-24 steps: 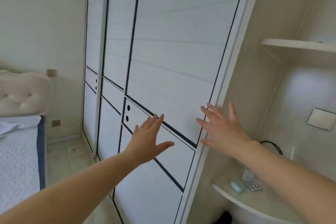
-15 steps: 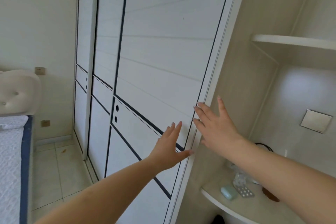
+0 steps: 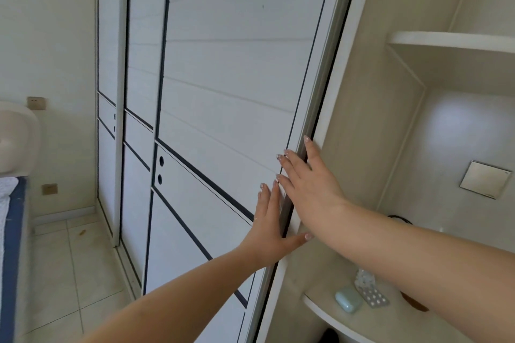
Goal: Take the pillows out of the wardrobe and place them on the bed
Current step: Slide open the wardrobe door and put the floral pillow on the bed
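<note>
A tall white wardrobe with dark trim lines fills the middle; its nearest sliding door [image 3: 231, 92] is closed apart from a thin dark gap along its right edge. My left hand [image 3: 270, 220] lies flat on the door near that edge, fingers spread, thumb across the frame. My right hand [image 3: 306, 184] presses flat just above it, fingertips at the door's edge. Neither hand holds anything. No pillows are visible. The bed [image 3: 11, 217] shows only as a blue-edged mattress corner at the far left, below a padded headboard [image 3: 16, 136].
Open corner shelves [image 3: 451, 40] stand right of the wardrobe. The lower shelf [image 3: 328, 306] carries a mint-green case [image 3: 348, 299], a blister pack [image 3: 373, 296] and a black cable. A wall switch plate [image 3: 483, 179] is on the right. Tiled floor [image 3: 72, 273] runs between bed and wardrobe.
Both hands moved right and forward onto the right edge of the nearest door, and the view shifted right. A thin gap now shows along that edge.
</note>
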